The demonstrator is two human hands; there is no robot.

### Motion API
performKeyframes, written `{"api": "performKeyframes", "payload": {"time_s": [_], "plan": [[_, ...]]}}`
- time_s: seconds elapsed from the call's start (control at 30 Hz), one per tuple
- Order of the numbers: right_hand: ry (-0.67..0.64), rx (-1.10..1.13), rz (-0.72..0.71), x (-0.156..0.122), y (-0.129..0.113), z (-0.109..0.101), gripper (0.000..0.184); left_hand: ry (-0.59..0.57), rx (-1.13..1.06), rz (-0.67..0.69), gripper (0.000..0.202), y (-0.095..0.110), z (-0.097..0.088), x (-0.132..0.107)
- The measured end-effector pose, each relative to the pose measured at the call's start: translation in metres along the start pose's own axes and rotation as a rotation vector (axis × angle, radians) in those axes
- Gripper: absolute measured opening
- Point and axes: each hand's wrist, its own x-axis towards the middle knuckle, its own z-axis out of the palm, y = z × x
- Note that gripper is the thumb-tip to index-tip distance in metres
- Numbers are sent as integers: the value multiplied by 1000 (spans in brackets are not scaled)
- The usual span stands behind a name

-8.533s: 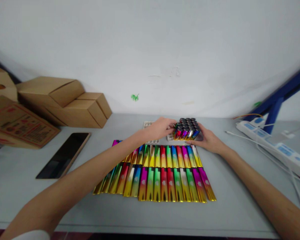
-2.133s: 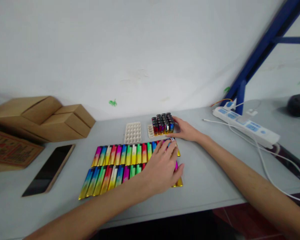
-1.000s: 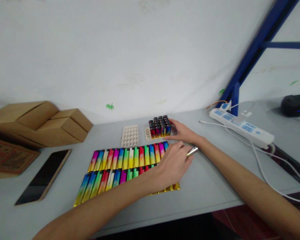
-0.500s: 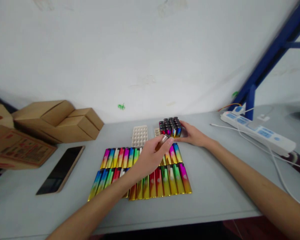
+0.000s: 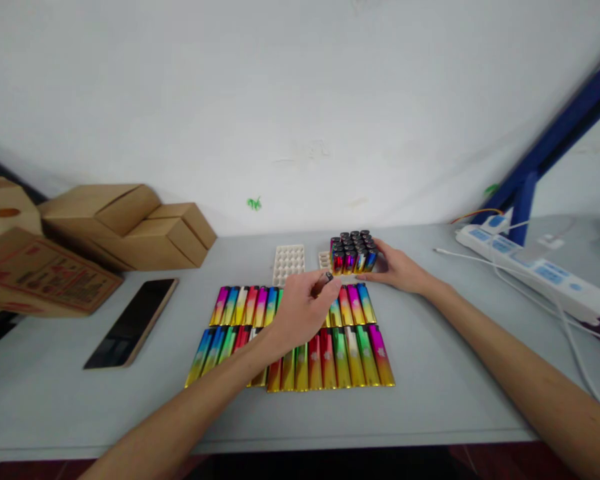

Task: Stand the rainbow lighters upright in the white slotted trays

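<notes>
Two rows of shiny, many-coloured lighters (image 5: 350, 347) lie flat on the grey table (image 5: 430, 373). My left hand (image 5: 303, 310) hovers over the upper row, its fingers pinched on one lighter (image 5: 327, 279) with a dark top. Behind the rows a tray (image 5: 325, 260) holds a block of upright lighters (image 5: 353, 252). My right hand (image 5: 399, 268) rests against the right side of that block, fingers curled around it. An empty white tray (image 5: 288, 264) with round holes lies to the left of the filled one.
A dark phone (image 5: 133, 322) lies at the left on the table. Cardboard boxes (image 5: 130, 223) are stacked at the back left, with a printed flat carton (image 5: 40, 279) in front of them. A white power strip (image 5: 530, 270) with cables runs along the right. A blue metal frame (image 5: 555, 147) stands behind it.
My left hand picked a lighter from the right end of the upper row and carried it up and left toward the tray. My right hand stayed on the block of upright lighters.
</notes>
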Motion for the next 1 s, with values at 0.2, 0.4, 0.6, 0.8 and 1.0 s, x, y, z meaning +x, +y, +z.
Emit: {"api": "performKeyframes", "payload": {"time_s": [0.2,0.4,0.6,0.8,1.0], "plan": [[-3,3,-6,0,-1,-1,91,-7,49,-6,42,-1,1,1],[5,9,-18,-1,1,0,91,7,22,-7,48,2,-1,1],[14,35,-8,0,2,2,89,-19,-243,-22,28,-13,-19,23],[15,43,15,-1,3,0,89,-67,-340,-18,23,-46,-33,67],[-12,39,40,-2,3,-3,90,-93,-263,45,22,-73,-18,101]]}}
